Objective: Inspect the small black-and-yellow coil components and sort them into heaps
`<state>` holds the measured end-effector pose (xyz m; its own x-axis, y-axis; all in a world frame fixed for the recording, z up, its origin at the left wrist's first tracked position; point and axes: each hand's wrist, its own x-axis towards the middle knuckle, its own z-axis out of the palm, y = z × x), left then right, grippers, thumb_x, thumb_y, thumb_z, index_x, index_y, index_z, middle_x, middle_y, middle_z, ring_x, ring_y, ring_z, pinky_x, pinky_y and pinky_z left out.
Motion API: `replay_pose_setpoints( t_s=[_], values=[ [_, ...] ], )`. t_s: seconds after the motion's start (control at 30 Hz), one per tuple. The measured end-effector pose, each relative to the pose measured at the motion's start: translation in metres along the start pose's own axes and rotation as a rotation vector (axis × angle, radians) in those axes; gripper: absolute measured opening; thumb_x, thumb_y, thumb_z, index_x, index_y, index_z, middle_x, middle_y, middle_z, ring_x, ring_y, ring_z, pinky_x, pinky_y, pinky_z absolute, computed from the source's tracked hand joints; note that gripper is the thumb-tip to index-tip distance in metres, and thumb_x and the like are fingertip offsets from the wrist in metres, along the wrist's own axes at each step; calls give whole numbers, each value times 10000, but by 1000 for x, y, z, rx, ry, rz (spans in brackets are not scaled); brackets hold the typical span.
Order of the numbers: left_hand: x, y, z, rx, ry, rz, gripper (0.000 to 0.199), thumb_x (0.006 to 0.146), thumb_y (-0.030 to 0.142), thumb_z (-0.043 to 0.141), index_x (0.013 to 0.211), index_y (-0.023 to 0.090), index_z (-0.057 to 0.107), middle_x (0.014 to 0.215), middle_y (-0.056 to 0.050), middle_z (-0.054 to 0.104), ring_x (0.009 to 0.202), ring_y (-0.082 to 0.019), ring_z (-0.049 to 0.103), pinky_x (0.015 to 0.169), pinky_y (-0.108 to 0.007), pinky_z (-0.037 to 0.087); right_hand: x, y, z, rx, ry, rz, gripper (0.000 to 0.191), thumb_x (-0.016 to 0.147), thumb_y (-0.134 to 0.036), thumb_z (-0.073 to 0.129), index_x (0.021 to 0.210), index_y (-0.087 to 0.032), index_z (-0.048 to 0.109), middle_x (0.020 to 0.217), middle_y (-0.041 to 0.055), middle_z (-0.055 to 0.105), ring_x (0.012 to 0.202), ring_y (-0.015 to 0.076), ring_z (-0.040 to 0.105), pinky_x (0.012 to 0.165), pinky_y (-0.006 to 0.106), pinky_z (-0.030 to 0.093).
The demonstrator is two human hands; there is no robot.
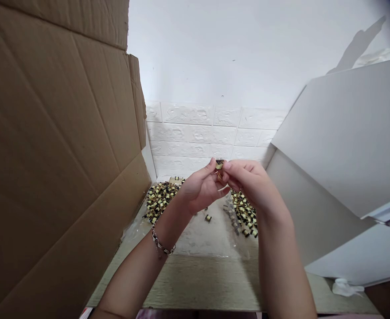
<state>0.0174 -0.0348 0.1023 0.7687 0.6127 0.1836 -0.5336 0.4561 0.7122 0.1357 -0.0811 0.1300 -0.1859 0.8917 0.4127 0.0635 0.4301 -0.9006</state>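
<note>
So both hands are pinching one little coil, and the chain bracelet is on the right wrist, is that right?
Not quite: the head camera shows the chain bracelet on the left wrist, not the right. The rest stands: the left hand and right hand are pinching one little coil.

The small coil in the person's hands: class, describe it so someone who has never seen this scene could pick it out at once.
Below the white brick-pattern wall, a plastic sheet carries two heaps of small yellow-and-black coils. Between the heaps, the left hand, wearing a chain bracelet, and the right hand pinch one coil. It alone is lifted clear of the sheet.
</note>
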Motion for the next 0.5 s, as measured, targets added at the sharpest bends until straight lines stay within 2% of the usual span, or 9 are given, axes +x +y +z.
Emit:
replay_pose_setpoints(
  t_s=[0.23,0.37,0.43,0.5],
  values=[
    [4,0,-5,-74,38,3,334,857,392,370,828,117,558,747,-44,538,725,-117,527,709,-252,423,2,2,-2,-62,-43,-19,304,805,-331,471,581,-132,523,465,-51,381,446,39,325,435,182,247],
    [6,1,-10,-132,74,-13,264,829,387,442,843,150,557,748,-14,551,674,-101,527,668,-249,424,0,2,-4,-199,-90,-49,316,796,-339,476,550,-141,474,512,-43,388,499,49,351,470,185,271],
    [7,2,-13,-160,84,-7,229,808,373,489,847,157,554,764,2,558,644,-86,524,650,-245,421,-1,3,-5,-342,-38,-90,319,782,-344,492,535,-149,440,506,-47,371,498,51,335,472,188,264],
    [9,3,-16,-176,103,5,219,796,364,512,851,156,550,764,15,563,633,-80,529,654,-253,422,0,5,-5,-560,90,-175,293,758,-317,526,536,-159,415,496,-54,361,491,55,322,475,194,254]
  ],
)
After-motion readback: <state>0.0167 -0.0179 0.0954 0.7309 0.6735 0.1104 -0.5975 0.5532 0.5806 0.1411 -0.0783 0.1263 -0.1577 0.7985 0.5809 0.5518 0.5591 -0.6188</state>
